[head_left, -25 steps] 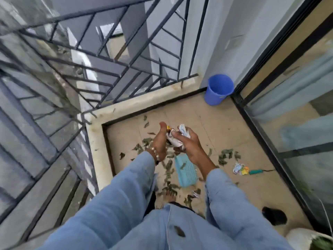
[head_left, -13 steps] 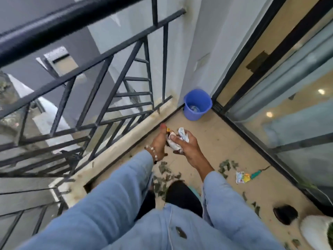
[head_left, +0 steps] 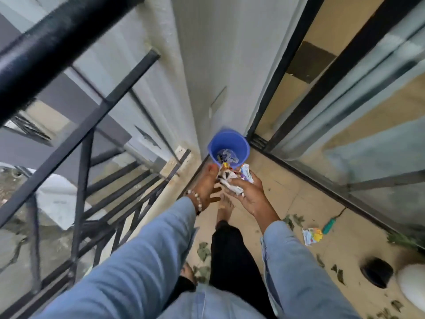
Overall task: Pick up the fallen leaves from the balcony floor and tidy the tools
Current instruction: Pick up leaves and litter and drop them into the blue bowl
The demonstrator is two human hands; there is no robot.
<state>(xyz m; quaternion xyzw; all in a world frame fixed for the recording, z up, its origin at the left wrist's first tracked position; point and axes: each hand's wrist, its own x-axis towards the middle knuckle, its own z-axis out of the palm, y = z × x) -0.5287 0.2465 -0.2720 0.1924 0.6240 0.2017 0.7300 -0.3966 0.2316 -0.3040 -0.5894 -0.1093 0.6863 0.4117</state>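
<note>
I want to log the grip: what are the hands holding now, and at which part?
A crumpled wad of white and coloured paper scraps: the right hand cups it from below, and the left hand presses its left side.

Place: it was a home balcony, upstairs.
Edge: a black metal railing (head_left: 76, 125) ran left of the hands, buildings showing far below.
Door: sliding glass panels (head_left: 358, 125) stood to their right.
Floor: beige tiles (head_left: 296, 194) lay beneath, strewn with leaves (head_left: 203, 250).
</note>
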